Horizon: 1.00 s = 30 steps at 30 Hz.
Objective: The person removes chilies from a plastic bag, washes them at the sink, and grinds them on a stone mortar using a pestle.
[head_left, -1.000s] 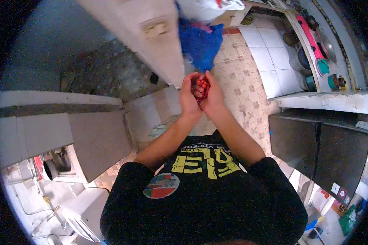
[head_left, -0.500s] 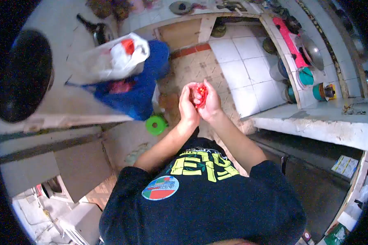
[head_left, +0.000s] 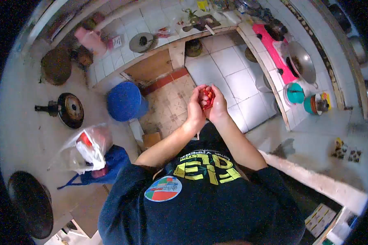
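Note:
My left hand point(head_left: 196, 107) and my right hand point(head_left: 219, 107) are cupped together in front of my chest. Between them lies a small heap of red chili peppers point(head_left: 207, 99), with a few orange and paler bits among the red. Both palms press in from the sides, and the fingers curl under the heap, partly hidden by it. The hands are in the air above the floor, apart from any counter.
Ahead runs a tiled counter with a grey stone mortar point(head_left: 141, 42) and a dark cutting board point(head_left: 202, 22). To the right are a pink stove point(head_left: 270, 53), a wok point(head_left: 304, 61) and a teal container point(head_left: 295, 93). At left stand a blue bucket point(head_left: 124, 102), a frying pan point(head_left: 71, 110) and a plastic bag point(head_left: 84, 149).
My view has swung and moved toward the tiled counter, with the bags shifting down and left. My hands have spread a little, showing more of the chili peppers.

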### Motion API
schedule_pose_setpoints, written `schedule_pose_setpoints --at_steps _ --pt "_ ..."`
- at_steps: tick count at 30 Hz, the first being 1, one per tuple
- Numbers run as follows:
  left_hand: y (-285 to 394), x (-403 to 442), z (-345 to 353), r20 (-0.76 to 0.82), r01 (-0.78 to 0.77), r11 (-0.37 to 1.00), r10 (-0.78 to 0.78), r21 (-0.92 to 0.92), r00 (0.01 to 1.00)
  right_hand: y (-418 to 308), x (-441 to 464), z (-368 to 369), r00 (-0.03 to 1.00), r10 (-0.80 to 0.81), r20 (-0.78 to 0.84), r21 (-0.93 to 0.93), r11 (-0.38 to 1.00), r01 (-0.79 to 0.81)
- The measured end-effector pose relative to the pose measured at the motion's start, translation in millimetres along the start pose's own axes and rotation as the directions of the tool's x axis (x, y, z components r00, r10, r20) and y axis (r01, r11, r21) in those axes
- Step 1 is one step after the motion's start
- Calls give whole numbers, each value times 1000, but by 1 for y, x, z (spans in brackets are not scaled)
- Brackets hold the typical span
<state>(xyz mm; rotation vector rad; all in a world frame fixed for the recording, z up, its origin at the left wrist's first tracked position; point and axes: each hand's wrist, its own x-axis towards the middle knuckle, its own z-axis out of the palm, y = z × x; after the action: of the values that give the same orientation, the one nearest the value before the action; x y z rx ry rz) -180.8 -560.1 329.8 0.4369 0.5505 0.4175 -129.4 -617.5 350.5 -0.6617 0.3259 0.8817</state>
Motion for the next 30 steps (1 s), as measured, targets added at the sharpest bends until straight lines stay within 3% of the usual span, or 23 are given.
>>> schedule_pose_setpoints --at_steps 2,8,10,12,16,18,22,24,28,30 --pt "-3 44 -8 26 126 992 -127 17 992 -14 31 4 999 19 -44 -73 997 -22" --pt "30 134 -5 -133 89 995 -83 41 988 -40 149 12 951 306 44 -87 949 -302" --pt "47 160 -14 -183 19 999 -13 34 983 -30 191 19 925 379 -14 -111 919 -378" --pt "54 186 -25 -244 -7 1000 14 28 970 -27 222 31 896 439 65 -161 891 -425" --pt "86 210 -26 -326 -58 998 52 -7 944 -8 272 63 885 462 -50 -263 849 -458" --pt "100 227 -27 -335 -176 984 158 -25 929 3 293 78 870 481 -110 -282 824 -491" --pt "131 269 -77 -356 -180 974 120 -140 927 43 349 96 842 506 -185 -292 790 -539" --pt "150 291 -109 -368 -146 975 76 -166 927 72 381 102 843 524 -120 -313 786 -533" --pt "195 344 -162 -357 -149 970 72 -193 931 126 453 127 823 529 -205 -320 759 -567" --pt "217 377 -182 -415 -132 965 26 -228 909 148 495 139 844 511 -164 -378 757 -533"
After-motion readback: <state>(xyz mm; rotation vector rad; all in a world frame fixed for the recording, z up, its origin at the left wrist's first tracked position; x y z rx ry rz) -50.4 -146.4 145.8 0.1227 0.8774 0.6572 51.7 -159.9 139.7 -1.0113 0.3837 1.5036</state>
